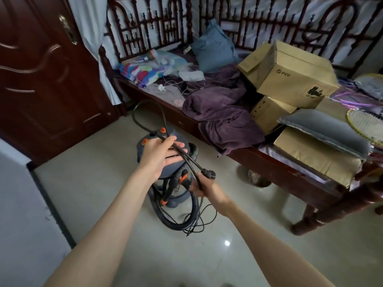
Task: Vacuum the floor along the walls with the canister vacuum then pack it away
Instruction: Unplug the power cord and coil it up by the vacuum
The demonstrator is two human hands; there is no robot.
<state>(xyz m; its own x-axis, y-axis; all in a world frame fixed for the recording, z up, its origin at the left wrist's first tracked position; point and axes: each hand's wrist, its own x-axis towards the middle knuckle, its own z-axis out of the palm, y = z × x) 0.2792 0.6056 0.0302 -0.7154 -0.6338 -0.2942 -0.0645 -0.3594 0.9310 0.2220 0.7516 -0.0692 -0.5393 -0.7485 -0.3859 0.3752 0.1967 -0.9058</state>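
Observation:
A grey canister vacuum [180, 193] with orange clips stands on the tiled floor beside the bench. Its ribbed hose [165, 214] lies coiled round its base. The black power cord [145, 119] loops up behind the vacuum and comes forward across its lid. My left hand [160, 154] is over the lid, thumb and fingers curled round strands of that cord. My right hand [204, 187] grips the cord lower down, just short of the plug [209, 173], which sticks out above my fingers. More thin cord trails on the floor by the hose.
A dark wooden bench [269, 162] on the right carries cardboard boxes [290, 75], a purple blanket [219, 112], cushions and rackets. A dark red door [41, 79] stands at the left. A metal bowl [257, 179] sits under the bench. A grey panel [20, 204] edges the left foreground.

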